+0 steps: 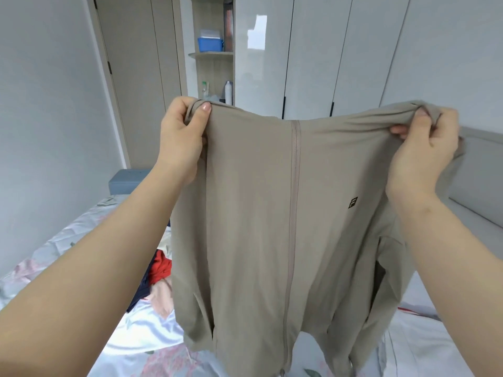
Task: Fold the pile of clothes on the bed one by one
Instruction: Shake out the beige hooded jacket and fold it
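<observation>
We hold a tan jacket (258, 213) up in the air, above the bed (141, 338). It hangs straight down. Its long way runs from top to bottom, with the neck end up by our hands and the bottom edge down low near the bed. We cannot tell if the bottom edge touches the bed. The front faces us. A zip (294, 200) runs down the middle, top to bottom, and it is closed. A small dark logo (353, 202) sits on the chest, on the right side of the zip. Our left hand (181, 137) grips the top left corner: the fingers curl round the cloth and the thumb presses on the front. Our right hand (424, 153) grips the top right corner the same way, with the cloth bunched up in its curled fingers. The two hands are well apart, so the top edge is pulled wide between them. A sleeve (392, 268) hangs down on the right side. A pile (159, 278) of other clothes, red, dark blue and pink, lies on the bed, partly hidden by the jacket's left edge. Far behind we see white doors (313, 50) and a shelf (215, 54) with a blue box (210, 44) on it.
</observation>
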Demonstrator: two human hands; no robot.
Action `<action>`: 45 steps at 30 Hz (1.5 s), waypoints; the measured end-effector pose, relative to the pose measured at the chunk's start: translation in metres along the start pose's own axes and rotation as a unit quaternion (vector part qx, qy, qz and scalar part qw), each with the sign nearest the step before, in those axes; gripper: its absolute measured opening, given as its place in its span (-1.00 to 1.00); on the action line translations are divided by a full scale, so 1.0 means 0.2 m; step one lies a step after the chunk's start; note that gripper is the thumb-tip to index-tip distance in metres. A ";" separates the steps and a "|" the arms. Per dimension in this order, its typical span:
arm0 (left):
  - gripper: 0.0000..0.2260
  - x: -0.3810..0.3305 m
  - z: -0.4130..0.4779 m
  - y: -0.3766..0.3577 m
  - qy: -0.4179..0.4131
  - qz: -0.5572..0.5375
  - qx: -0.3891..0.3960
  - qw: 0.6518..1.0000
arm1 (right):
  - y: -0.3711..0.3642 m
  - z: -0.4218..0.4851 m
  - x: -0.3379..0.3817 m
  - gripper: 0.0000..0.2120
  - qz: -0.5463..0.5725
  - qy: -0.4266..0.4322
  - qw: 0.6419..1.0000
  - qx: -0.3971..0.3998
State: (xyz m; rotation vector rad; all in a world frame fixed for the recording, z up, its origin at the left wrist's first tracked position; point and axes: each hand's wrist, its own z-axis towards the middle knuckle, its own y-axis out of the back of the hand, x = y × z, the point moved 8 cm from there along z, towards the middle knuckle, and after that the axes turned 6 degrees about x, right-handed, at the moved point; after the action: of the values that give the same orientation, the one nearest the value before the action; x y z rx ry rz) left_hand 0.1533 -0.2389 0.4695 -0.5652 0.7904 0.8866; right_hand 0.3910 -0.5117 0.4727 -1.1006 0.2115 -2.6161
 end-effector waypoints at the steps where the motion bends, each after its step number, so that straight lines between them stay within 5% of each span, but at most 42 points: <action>1: -0.81 0.02 0.01 -0.02 0.002 0.001 0.002 1.000 | 0.00 0.01 -0.02 -0.80 -0.017 -0.004 1.000 -0.002; 8: -0.83 0.59 -0.03 -0.09 0.115 0.059 0.019 0.991 | -0.01 -0.08 -0.55 -0.70 -0.168 -0.123 0.978 0.033; 14: -0.73 1.20 -0.14 -0.12 0.222 0.131 0.027 0.966 | -0.02 -0.29 -1.25 -0.78 -0.248 -0.265 0.926 0.104; 21: -0.79 1.81 -0.30 -0.14 0.342 0.198 0.042 0.918 | -0.07 -0.53 -1.85 -0.80 -0.306 -0.322 0.869 0.218; 26: -0.82 2.34 -0.81 -0.04 0.475 0.299 0.139 0.816 | 0.10 -1.06 -2.33 -0.71 -0.373 -0.435 0.733 0.367; 32: -0.68 2.69 -1.45 0.01 0.639 0.369 0.340 0.584 | 0.42 -1.70 -2.54 -0.84 -0.379 -0.625 0.435 0.526; 34: -0.68 2.73 -1.55 0.00 0.657 0.384 0.408 0.504 | 0.46 -1.80 -2.56 -0.79 -0.371 -0.653 0.363 0.551; 35: -0.68 2.76 -1.56 0.00 0.675 0.382 0.402 0.487 | 0.45 -1.81 -2.59 -0.73 -0.368 -0.647 0.355 0.566; 37: -0.71 2.84 -1.53 0.00 0.690 0.394 0.357 0.490 | 0.39 -1.78 -2.69 -0.74 -0.377 -0.623 0.399 0.556; 40: -0.79 2.99 -1.36 -0.04 0.642 0.424 0.268 0.580 | 0.30 -1.73 -2.88 -0.78 -0.373 -0.610 0.498 0.490; 42: -0.76 3.08 -1.30 -0.10 0.632 0.410 0.239 0.612 | 0.24 -1.76 -2.99 -0.63 -0.344 -0.634 0.519 0.458; 45: -0.65 3.21 -1.32 -0.18 0.664 0.361 0.221 0.616 | 0.14 -1.86 -3.12 -0.54 -0.290 -0.688 0.518 0.418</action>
State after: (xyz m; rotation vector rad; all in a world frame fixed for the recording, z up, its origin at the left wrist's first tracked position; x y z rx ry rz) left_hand 0.3379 -0.1524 -0.1950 -0.3659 2.6895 0.8140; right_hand 0.5448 -0.3287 -0.2135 -2.4263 -1.7160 -0.8708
